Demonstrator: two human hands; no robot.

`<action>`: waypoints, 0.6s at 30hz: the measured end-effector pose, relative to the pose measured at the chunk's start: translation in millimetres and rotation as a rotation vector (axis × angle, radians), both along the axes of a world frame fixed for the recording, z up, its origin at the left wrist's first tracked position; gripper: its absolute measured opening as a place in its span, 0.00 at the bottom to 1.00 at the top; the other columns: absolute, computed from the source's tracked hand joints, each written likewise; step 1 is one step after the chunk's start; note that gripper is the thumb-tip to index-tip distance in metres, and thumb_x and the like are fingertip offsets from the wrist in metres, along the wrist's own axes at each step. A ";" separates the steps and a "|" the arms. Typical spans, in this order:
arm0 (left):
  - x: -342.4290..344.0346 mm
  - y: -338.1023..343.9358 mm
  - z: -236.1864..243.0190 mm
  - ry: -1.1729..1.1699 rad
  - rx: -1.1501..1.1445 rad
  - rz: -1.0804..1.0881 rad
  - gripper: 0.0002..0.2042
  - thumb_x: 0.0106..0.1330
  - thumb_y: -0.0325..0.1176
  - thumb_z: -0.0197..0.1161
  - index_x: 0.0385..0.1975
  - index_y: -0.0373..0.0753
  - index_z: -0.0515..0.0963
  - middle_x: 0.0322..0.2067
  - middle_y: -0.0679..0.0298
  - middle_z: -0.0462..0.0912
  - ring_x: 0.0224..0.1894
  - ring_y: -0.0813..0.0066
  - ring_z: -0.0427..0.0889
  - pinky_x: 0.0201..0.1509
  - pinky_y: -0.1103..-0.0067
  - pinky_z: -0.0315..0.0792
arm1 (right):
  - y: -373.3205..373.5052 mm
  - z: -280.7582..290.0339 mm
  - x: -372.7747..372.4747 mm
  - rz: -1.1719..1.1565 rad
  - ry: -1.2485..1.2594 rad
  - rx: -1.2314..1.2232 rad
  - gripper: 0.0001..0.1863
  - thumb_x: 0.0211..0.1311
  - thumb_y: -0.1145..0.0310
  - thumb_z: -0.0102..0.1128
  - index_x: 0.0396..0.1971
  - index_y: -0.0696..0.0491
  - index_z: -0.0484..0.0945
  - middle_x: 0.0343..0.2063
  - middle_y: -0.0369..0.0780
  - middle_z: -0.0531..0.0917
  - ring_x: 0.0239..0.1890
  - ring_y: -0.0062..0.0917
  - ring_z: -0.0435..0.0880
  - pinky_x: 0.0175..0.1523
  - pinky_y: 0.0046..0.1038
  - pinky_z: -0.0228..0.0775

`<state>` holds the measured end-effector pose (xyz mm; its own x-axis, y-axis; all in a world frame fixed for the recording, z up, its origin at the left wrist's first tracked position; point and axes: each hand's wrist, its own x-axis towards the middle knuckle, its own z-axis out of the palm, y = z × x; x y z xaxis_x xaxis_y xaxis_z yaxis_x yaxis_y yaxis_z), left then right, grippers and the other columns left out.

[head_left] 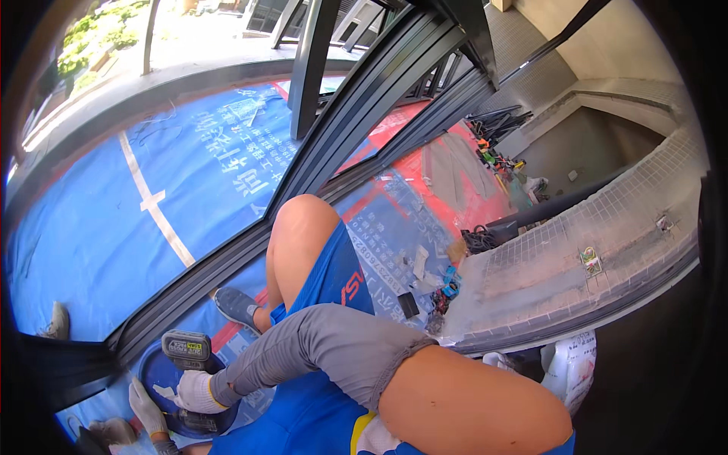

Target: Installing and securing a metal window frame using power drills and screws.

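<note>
My right hand [199, 392], in a white knit glove, comes in from the right under a grey sleeve. It is closed round the handle of a cordless power tool [199, 422]. The tool's dark battery pack [187, 348] points away from me, and its working end is hidden. Below the tool sits a round dark-blue tub [152, 369]. At the tub's left rim is my left hand [145, 407], also gloved, with fingers stretched out. I see nothing held in it.
A dark metal door or window frame [303, 171] stands close in front, its track running down left. Blue printed sheeting [83, 205] covers the floor. Cables and tools [497, 163] lie far right, beside a tiled ledge [561, 262]. A shoe [57, 322] shows at left.
</note>
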<state>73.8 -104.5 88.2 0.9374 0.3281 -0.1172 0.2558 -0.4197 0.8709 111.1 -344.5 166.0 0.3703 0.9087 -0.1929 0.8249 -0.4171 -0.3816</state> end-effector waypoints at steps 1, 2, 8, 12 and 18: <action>-2.4 1.5 -3.4 -0.010 0.060 0.022 0.25 0.88 0.46 0.47 0.39 0.27 0.75 0.32 0.50 0.77 0.36 0.62 0.72 0.47 0.66 0.71 | -0.6 0.9 -0.8 0.015 -0.020 0.014 0.11 0.67 0.64 0.60 0.41 0.54 0.85 0.29 0.45 0.89 0.33 0.43 0.92 0.35 0.47 0.80; 0.3 0.0 -3.2 -0.020 0.058 0.010 0.25 0.88 0.46 0.47 0.39 0.27 0.75 0.32 0.50 0.77 0.36 0.62 0.72 0.47 0.66 0.71 | -1.9 -0.7 -0.5 0.004 -0.030 0.012 0.11 0.67 0.64 0.60 0.41 0.54 0.85 0.29 0.45 0.89 0.33 0.43 0.92 0.35 0.47 0.80; -1.3 3.3 0.2 0.005 0.007 0.028 0.26 0.87 0.47 0.47 0.44 0.25 0.78 0.38 0.44 0.83 0.40 0.53 0.78 0.52 0.63 0.72 | -0.3 -3.3 -1.2 0.022 -0.063 0.071 0.11 0.64 0.64 0.62 0.40 0.54 0.85 0.27 0.44 0.89 0.33 0.43 0.92 0.34 0.46 0.81; -2.4 9.2 0.5 0.020 -0.005 0.029 0.26 0.87 0.48 0.47 0.42 0.26 0.78 0.37 0.45 0.82 0.39 0.55 0.77 0.50 0.63 0.72 | 3.6 -1.6 -2.7 0.029 -0.080 0.051 0.11 0.63 0.64 0.63 0.39 0.54 0.85 0.27 0.44 0.88 0.32 0.43 0.92 0.33 0.46 0.80; 2.7 -10.0 9.8 -0.027 0.122 -0.015 0.26 0.87 0.48 0.47 0.37 0.26 0.77 0.33 0.40 0.80 0.36 0.43 0.76 0.45 0.57 0.69 | -10.7 3.2 2.4 0.010 -0.029 0.077 0.13 0.64 0.66 0.61 0.45 0.56 0.83 0.27 0.46 0.88 0.31 0.44 0.92 0.33 0.46 0.81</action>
